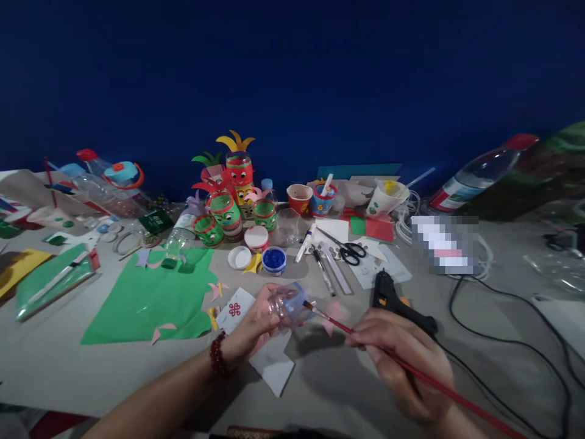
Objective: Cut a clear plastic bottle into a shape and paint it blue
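My left hand (260, 320) is closed around a piece of clear plastic bottle (289, 306), which has a bluish tint along its edge. In my right hand (404, 360) is a long red paintbrush (338, 323), its bristle end touching or very close to the rim of the plastic piece. Beyond my hands stands an opened pot of blue paint (274, 261), with a white lid (239, 258) lying to its left. Under my left wrist lie white paper pieces (274, 366), one printed with a red knot pattern.
Green paper (150, 299) with scraps lies left. Behind are decorated bottle figures (223, 210), paper cups (299, 198) and scissors (350, 250). A black glue gun (388, 296) with a cable rests right, near a large bottle (479, 174).
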Available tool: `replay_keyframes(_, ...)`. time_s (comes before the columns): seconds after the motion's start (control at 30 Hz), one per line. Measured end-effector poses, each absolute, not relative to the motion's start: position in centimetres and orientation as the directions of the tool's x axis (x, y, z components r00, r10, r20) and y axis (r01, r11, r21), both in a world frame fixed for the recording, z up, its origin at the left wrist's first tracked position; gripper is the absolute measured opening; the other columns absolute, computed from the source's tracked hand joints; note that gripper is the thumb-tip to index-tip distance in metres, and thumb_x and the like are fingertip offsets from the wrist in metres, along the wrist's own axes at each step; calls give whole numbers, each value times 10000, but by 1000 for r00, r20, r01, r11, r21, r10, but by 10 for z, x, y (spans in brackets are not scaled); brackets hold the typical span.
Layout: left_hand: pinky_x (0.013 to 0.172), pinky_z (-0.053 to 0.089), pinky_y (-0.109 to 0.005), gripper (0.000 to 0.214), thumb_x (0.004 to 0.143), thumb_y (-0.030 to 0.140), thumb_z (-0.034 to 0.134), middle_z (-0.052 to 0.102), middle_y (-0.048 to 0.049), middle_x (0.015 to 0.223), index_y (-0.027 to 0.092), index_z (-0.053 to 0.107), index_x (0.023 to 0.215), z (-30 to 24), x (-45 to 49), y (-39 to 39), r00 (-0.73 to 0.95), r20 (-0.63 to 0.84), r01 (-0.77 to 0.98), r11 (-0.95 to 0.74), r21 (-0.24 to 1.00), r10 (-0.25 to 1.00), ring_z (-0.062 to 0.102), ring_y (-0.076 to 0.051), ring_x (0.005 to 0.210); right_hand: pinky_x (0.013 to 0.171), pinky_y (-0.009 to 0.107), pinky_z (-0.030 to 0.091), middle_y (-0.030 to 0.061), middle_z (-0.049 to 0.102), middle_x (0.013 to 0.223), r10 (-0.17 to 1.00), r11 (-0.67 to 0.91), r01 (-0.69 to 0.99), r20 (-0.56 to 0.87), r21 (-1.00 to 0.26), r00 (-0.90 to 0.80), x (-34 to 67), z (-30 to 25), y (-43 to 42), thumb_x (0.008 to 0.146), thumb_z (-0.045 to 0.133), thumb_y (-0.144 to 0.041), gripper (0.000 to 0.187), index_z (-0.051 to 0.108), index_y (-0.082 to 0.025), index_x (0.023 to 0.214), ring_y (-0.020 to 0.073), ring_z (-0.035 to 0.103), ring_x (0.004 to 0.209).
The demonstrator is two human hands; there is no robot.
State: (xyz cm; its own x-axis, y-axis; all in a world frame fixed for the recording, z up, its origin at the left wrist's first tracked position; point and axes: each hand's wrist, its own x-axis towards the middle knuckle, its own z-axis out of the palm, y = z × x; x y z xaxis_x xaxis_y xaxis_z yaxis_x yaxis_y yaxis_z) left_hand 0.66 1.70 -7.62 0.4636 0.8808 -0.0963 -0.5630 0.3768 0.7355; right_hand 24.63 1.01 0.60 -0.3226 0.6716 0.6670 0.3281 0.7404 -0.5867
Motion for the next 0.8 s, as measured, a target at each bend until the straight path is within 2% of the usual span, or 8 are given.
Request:
replay_keyframes(0.13, 1019, 443, -544, 556, 733, 410, 813, 524, -136, 1362, 231, 530, 1177, -77, 6, 17, 454, -112, -557, 380, 739, 884, 580, -355, 1208, 577, 254, 572, 15, 699, 678, 634, 770, 322, 714, -550, -297, 245, 9, 10, 746, 486, -44, 268, 666, -215, 847, 168, 690, 638)
replay_keyframes(0.4, 1022, 445, -538, 546, 747, 398, 804, 517, -130, 1371, 233, 533, 1192, -78, 6, 16, 455, -101, -565, 375, 735, 885, 574, -350, 1215, 614, 284, 568, 31, 699, 713, 664, 740, 372, 699, -561, -267, 247, -1, 5, 768, 487, -51, 248, 668, -203, 841, 185, 697, 683)
replay_keyframes(0.8, 1008, 448, -529, 538, 770, 382, 786, 525, -136, 1367, 229, 520, 1211, -82, 5, 16, 460, -73, -570, 357, 740, 885, 580, -335, 1201, 613, 273, 579, 29, 702, 699, 648, 761, 291, 682, -579, -339, 245, -1, 6, 751, 475, -34, 287, 663, -201, 890, 172, 694, 664)
